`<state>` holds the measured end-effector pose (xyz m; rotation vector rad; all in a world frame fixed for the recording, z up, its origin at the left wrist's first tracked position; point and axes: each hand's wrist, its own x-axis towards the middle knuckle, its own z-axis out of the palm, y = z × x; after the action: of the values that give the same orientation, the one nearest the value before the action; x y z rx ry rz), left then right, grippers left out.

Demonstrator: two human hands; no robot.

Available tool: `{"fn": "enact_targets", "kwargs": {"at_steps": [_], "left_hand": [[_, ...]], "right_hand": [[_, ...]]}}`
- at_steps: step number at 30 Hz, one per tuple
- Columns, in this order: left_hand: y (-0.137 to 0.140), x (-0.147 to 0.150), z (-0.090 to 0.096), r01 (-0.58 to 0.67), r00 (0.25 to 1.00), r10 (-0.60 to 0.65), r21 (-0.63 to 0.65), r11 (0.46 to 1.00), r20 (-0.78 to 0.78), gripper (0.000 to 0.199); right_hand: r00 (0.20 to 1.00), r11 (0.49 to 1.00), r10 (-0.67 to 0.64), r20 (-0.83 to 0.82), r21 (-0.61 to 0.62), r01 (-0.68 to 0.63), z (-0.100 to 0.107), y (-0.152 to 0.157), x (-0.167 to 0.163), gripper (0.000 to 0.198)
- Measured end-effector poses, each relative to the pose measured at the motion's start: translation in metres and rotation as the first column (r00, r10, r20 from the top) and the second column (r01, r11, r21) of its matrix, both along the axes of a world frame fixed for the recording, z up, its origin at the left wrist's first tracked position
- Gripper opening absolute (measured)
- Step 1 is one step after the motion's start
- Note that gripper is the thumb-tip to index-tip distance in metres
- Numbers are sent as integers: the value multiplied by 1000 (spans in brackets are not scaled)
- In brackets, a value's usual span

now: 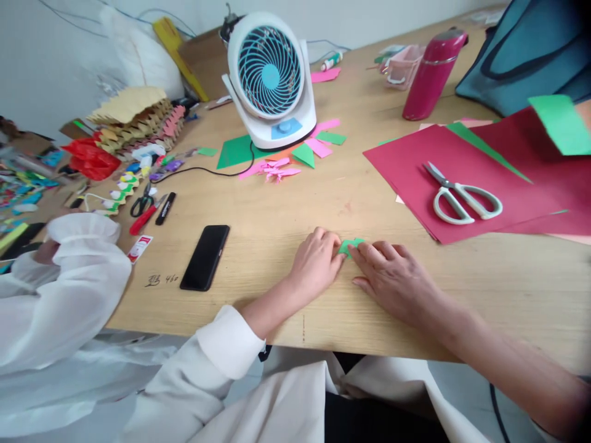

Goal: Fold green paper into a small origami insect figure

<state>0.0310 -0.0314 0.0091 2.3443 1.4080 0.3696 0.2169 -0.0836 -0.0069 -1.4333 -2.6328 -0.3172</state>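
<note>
Green paper piece [349,248] near the front edge of the desk [286,209]: left end pinched in the left hand [319,255], right end under loosely extended fingers of the right hand [388,271]; probably best creased with even pressure. Outward: black smartphone [205,258] leftward; scissors [449,184] on red paper sheets [406,163] rightward, likely limiting reach; fan [271,77] farther back.

The left grip [318,257] is holding its fingers [325,237] bent toward its thumb [338,262]. The right grip [388,269] is facing palm-down, its fingers pointing leftward. Both forearms [466,333] are slanting inward.
</note>
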Motion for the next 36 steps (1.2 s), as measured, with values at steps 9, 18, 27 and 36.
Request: {"fn": "enact_targets", "kwargs": {"at_steps": [9,18,27,36], "left_hand": [[1,19,4,-108,994,108,-91,990,-1,4],[-4,22,-1,-183,983,185,-87,979,21,9],[-16,22,-1,-114,982,131,-128,985,133,9],[-17,19,5,20,858,175,-371,928,483,9]], "right_hand": [[991,1000,-15,-131,8,16,-6,-3,6,45],[871,994,-35,-491,-107,-21,-10,3,18,35],[528,965,-225,-819,-263,3,-18,9,23,27],[324,890,-369,-871,-432,-146,-12,14,28,31]]}}
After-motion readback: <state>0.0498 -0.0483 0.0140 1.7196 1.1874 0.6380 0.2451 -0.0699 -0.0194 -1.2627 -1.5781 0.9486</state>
